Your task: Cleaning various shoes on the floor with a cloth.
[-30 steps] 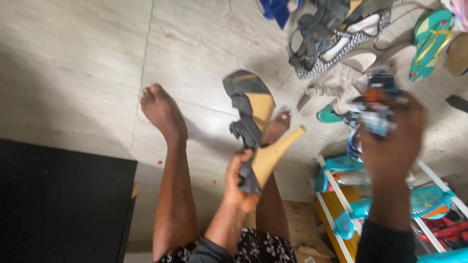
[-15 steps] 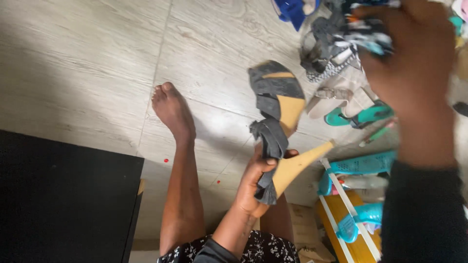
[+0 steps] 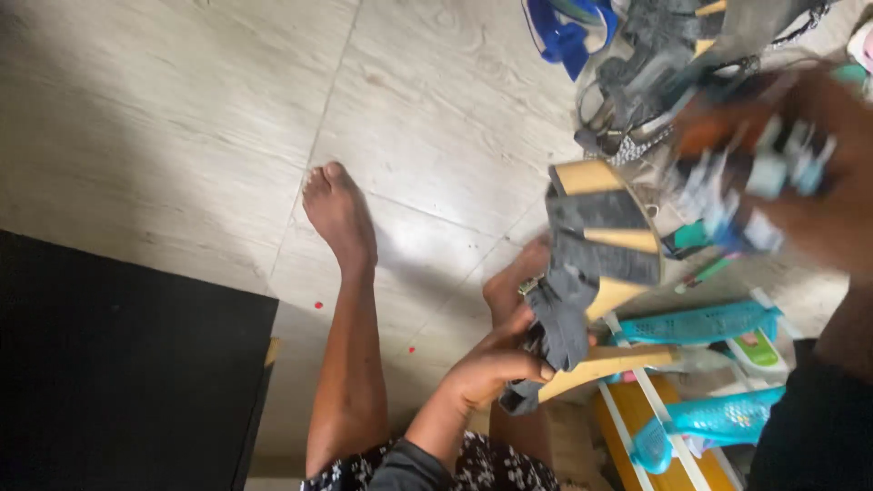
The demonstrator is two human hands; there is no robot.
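My left hand grips a high-heeled sandal by its dark grey ankle strap. The sandal has a tan sole, grey straps and a tan block heel pointing right. It hangs above my right foot. My right hand is raised at the right, blurred, shut on a multicoloured shoe with orange, blue and white parts. The two shoes are close together, almost touching.
A pile of shoes lies on the pale floor at the top right, with a blue sandal beside it. A white shoe rack with teal shelves stands at the lower right. A black surface fills the lower left. My bare left foot rests on the floor.
My left hand turned the heeled sandal and moved it right. My right hand came down from the top right and brought the multicoloured shoe next to it.
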